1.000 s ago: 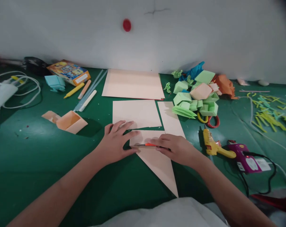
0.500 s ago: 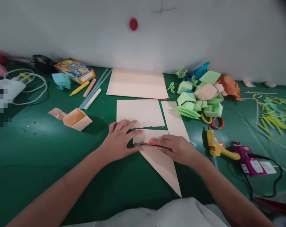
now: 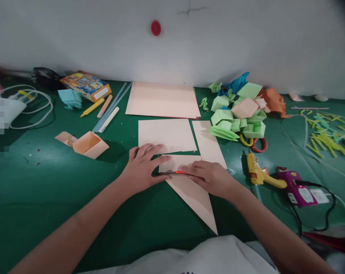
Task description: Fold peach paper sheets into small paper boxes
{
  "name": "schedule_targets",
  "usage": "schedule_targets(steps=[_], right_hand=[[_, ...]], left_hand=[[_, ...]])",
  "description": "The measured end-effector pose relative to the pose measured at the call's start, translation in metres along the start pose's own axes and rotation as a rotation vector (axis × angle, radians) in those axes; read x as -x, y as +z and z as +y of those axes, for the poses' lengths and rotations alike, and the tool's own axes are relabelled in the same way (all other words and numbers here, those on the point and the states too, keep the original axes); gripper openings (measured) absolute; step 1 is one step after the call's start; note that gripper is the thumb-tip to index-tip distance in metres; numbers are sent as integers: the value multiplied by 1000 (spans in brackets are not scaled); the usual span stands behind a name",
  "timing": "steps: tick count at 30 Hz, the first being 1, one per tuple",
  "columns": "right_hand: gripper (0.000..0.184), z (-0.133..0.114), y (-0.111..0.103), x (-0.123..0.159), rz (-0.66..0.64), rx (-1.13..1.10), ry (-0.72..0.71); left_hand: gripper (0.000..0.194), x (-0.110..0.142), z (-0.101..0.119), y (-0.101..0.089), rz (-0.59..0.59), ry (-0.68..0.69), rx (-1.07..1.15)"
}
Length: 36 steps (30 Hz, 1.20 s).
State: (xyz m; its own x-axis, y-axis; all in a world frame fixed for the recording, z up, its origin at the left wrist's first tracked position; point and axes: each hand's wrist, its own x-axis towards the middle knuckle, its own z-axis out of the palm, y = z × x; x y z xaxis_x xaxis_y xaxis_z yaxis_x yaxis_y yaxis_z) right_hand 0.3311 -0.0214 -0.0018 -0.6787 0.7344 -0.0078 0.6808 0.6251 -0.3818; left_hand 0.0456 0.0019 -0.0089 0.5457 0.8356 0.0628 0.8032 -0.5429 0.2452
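Note:
My right hand (image 3: 208,177) is closed around a cutter (image 3: 180,172) with an orange-red body; its thin dark length lies across a folded piece of peach paper (image 3: 194,190). Below the cutter this piece tapers to a long point toward me. With its fingers spread, my left hand (image 3: 142,167) rests at the piece's left corner, thumb and forefinger beside the cutter's tip. Its upper fingers touch a peach rectangle (image 3: 166,133) lying just beyond. To the right is a peach strip (image 3: 209,140), partly behind the folded piece.
Behind lies a stack of peach sheets (image 3: 162,101). On the left are an open paper box (image 3: 91,145), glue sticks (image 3: 109,119) and a crayon box (image 3: 87,85). Folded green paper shapes (image 3: 238,118), scissors (image 3: 259,145), a yellow glue gun (image 3: 256,171) and a purple power adapter (image 3: 299,188) occupy the right.
The whole view has shifted slightly, so things sit a little further left. Both hands and the cutter keep nearly the same place on the paper.

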Motion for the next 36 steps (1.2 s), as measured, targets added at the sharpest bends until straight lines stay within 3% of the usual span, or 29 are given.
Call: schedule_targets(steps=[15, 36], right_hand=[[42, 0, -5, 3, 18, 54, 5], [44, 3, -12, 9, 9, 32, 39]], left_hand=[[47, 0, 1, 1, 27, -29, -2], [46, -3, 0, -1, -23, -43, -12]])
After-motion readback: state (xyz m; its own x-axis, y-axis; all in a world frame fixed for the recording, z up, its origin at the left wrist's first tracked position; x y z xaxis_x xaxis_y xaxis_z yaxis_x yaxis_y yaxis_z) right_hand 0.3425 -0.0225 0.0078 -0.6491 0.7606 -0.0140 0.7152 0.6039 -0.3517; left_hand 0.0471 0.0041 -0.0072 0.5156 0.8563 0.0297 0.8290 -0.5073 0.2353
